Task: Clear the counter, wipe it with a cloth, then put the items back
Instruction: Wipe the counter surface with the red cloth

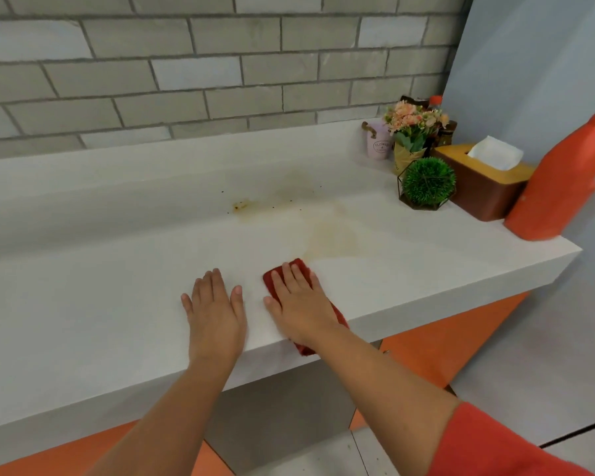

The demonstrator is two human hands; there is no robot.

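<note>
head view: red cloth [303, 269] lies under right hand [301, 302], flat on counter [117, 269].

Red cloth [304, 267] lies flat on the stained white counter [117, 286], overhanging its front edge.

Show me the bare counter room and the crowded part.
Free: the counter left of the left hand, and the stained middle beyond the cloth. Crowded: the right end, around tissue box, orange bottle and green plant.

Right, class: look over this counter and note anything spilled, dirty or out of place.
Yellow-brown stains with dark specks smear the white counter, just beyond the red cloth that the right hand presses flat. Nothing else looks amiss.
</note>
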